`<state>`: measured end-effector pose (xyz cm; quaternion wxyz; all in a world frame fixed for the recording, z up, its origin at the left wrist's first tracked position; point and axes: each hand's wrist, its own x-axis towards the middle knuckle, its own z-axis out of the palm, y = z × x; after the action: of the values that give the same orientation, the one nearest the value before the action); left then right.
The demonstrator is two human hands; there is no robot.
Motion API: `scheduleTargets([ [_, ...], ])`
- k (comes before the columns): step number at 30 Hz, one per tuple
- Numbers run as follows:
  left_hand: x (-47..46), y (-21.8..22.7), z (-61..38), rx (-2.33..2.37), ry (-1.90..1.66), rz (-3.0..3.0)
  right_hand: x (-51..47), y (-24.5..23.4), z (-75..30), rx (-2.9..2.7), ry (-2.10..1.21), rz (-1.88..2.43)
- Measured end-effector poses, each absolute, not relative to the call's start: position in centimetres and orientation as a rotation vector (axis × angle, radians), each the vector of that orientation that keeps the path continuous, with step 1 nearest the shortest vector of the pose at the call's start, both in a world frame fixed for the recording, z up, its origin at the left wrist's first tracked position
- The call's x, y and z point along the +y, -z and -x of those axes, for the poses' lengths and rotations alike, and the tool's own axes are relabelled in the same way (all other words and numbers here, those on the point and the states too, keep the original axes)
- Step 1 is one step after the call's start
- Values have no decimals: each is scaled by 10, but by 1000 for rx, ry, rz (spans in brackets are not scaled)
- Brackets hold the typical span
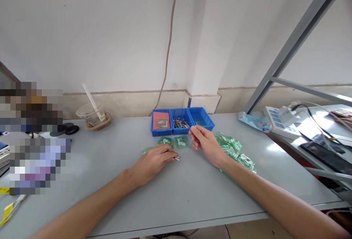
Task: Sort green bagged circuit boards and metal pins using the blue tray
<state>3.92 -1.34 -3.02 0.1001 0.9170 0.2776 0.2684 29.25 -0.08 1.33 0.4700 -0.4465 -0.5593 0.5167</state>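
My left hand (pixel 154 160) rests low over the grey table, its fingers drawn together. Small shiny metal screws (pixel 178 158) poke out at its fingertips. Partly behind that hand lie small green-edged plastic packets (pixel 182 142), with little metal pieces visible inside. My right hand (pixel 205 142) is closed in a pinch just in front of the blue bins; whatever its fingers hold is too small to name. Close by stands the middle blue bin (pixel 180 131), holding many loose metal screws (pixel 180 123). A pile of green plastic packets (pixel 233 149) lies beside my right wrist.
The left blue bin (pixel 161 133) contains a red card, and green plastic shows in the right blue bin (pixel 202 116). A plastic cup (pixel 95 116) with a straw stands at the back left. On the right are a power strip (pixel 280 121) and a metal frame (pixel 291 33). A blurred-out person is far left.
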Motion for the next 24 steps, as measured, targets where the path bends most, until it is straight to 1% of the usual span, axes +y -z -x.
scheduleTargets([
  [3,-12,31,-39,815,-857,-2671,-5,-13,-291,-1506,-1172,1088],
  [6,-12,28,-40,819,-917,-2592,-15,-12,-289,-1875,-962,1133],
  [9,-13,24,-42,859,-939,-2500,-22,-9,-288,-2130,-887,1119],
  [12,-13,21,-43,898,-935,-2443,-21,-7,-287,-2198,-841,1125],
  [17,-14,20,-43,926,-926,-2381,-19,-7,-289,-2238,-896,1125],
  [21,-16,19,-43,927,-899,-2345,-20,-6,-289,-2283,-771,1094],
  [24,-16,19,-44,946,-893,-2342,-21,-6,-288,-2266,-747,1089],
])
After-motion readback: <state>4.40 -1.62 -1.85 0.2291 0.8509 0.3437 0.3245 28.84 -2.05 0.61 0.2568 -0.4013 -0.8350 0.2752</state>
